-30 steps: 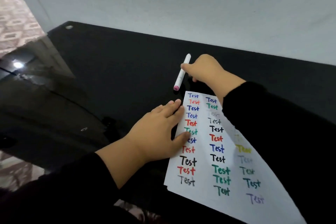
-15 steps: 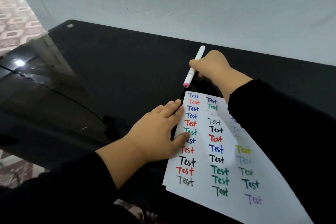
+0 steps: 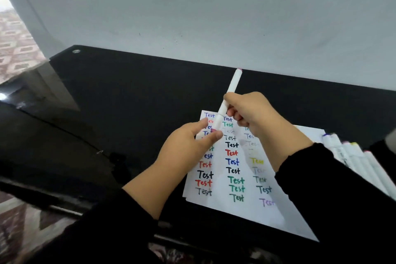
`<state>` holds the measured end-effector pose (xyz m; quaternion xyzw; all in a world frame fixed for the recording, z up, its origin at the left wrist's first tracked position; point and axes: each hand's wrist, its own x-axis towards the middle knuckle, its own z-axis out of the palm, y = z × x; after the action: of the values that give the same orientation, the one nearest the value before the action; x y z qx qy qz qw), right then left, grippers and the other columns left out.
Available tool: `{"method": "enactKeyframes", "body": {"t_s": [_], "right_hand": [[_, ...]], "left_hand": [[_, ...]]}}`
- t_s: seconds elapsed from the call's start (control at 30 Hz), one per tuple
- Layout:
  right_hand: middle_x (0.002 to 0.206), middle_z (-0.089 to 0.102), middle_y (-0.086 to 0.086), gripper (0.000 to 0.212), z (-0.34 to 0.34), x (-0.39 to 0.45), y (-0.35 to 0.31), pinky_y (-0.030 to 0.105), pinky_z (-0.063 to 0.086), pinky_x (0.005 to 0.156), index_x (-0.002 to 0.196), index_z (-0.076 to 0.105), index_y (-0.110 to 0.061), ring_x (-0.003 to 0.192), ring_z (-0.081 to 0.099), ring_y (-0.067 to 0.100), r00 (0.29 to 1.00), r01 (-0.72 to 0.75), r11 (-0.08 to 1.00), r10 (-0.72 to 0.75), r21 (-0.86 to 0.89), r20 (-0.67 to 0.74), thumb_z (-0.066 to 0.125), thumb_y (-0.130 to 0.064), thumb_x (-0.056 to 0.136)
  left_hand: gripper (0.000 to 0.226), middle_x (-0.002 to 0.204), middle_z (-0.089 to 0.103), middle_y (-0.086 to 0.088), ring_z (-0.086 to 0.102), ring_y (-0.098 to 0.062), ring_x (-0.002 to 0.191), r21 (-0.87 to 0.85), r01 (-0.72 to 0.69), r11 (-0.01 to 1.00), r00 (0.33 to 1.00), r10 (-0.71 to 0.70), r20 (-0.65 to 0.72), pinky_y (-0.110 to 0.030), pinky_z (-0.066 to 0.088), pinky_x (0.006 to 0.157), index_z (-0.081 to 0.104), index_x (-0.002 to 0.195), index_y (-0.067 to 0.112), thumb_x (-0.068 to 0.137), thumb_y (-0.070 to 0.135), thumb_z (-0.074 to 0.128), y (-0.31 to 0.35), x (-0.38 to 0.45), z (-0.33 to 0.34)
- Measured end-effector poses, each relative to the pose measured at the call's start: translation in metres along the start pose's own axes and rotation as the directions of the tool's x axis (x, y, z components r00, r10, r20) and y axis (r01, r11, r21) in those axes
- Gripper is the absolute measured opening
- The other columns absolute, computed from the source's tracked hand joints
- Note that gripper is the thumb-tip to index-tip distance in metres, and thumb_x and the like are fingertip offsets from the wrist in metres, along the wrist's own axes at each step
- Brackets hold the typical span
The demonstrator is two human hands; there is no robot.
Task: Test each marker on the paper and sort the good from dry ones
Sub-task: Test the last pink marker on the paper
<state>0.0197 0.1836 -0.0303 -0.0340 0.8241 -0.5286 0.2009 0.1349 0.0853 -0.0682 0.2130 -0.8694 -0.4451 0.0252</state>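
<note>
A white marker (image 3: 232,83) with pink end caps is held tilted above the paper. My right hand (image 3: 255,113) grips its middle. My left hand (image 3: 192,146) pinches its lower pink cap between thumb and fingers. Below lies the white paper (image 3: 246,210) with several rows of the word "Test" in blue, red, green, black, yellow and purple; some are faint. Both hands hide part of the upper rows.
Several white markers (image 3: 353,156) lie side by side at the paper's right edge, partly behind my right sleeve. The black glossy table (image 3: 128,103) runs to a grey wall at the back. Its left edge drops to a patterned floor.
My right hand brought the marker back over the paper. My left hand lifted off the sheet and took hold of the marker's lower cap. The view tilted up.
</note>
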Motion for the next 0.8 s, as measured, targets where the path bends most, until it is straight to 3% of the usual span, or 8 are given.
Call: {"method": "enactKeyframes", "body": {"t_s": [0.1,0.17,0.27,0.4,0.67,0.8], "right_hand": [[0.053,0.055,0.000,0.021,-0.002,-0.022,0.008,0.018,0.030,0.039,0.069,0.064,-0.006,0.042,0.039,0.008,1.000,-0.005,0.997,0.006,0.074,-0.021,0.054,-0.019,0.082],[0.055,0.055,0.000,0.021,-0.005,-0.035,0.014,0.018,0.032,0.041,0.069,0.064,-0.007,0.044,0.040,0.009,0.999,-0.003,0.993,0.008,0.115,-0.038,0.053,-0.019,0.083],[0.058,0.054,0.000,0.022,-0.012,-0.050,0.024,0.020,0.032,0.044,0.072,0.064,-0.010,0.047,0.041,0.010,0.999,-0.001,0.986,0.008,0.168,-0.046,0.055,-0.024,0.086],[0.052,0.050,-0.004,0.025,-0.019,-0.064,0.043,0.021,0.035,0.047,0.073,0.060,-0.015,0.046,0.040,0.008,0.996,0.046,0.981,-0.031,0.188,-0.080,0.065,-0.036,0.086],[0.048,0.045,0.000,0.026,-0.026,-0.065,0.066,0.021,0.032,0.045,0.063,0.046,-0.013,0.044,0.037,0.010,0.989,0.076,0.939,-0.027,0.336,-0.146,0.057,-0.014,0.087],[0.048,0.043,0.001,0.025,-0.027,-0.064,0.069,0.020,0.031,0.042,0.065,0.043,-0.012,0.041,0.036,0.008,0.987,0.111,0.925,-0.059,0.363,-0.152,0.055,-0.010,0.088]], "left_hand": [[0.048,0.095,0.060,0.024,0.053,0.006,0.077,-0.143,0.033,0.989,0.998,-0.040,-0.049,-0.013,0.035,0.057,0.050,0.131,0.037,0.085,0.044,0.062,0.012,-0.009,0.009],[0.038,0.079,0.058,0.022,0.056,0.002,0.071,-0.141,0.036,0.989,0.997,-0.047,-0.069,-0.016,0.041,0.055,0.055,0.125,0.039,0.087,0.039,0.060,0.017,-0.015,0.014],[0.032,0.078,0.059,0.020,0.058,-0.001,0.072,-0.090,0.011,0.996,0.997,-0.017,-0.075,-0.022,0.049,0.062,0.057,0.122,0.042,0.090,0.038,0.058,0.018,-0.025,0.020],[0.038,0.096,0.058,0.022,0.055,0.001,0.086,-0.010,-0.071,0.997,0.996,0.071,-0.049,-0.013,0.043,0.069,0.053,0.126,0.043,0.089,0.041,0.057,0.013,-0.033,0.028],[0.044,0.100,0.058,0.018,0.052,-0.001,0.086,0.175,-0.123,0.977,0.992,0.119,0.035,-0.020,0.044,0.070,0.052,0.129,0.040,0.086,0.050,0.056,0.019,-0.031,0.034],[0.039,0.083,0.062,0.014,0.056,-0.005,0.072,0.182,-0.109,0.977,0.992,0.095,0.085,-0.020,0.043,0.057,0.055,0.125,0.040,0.088,0.049,0.055,0.022,-0.029,0.031]]}}
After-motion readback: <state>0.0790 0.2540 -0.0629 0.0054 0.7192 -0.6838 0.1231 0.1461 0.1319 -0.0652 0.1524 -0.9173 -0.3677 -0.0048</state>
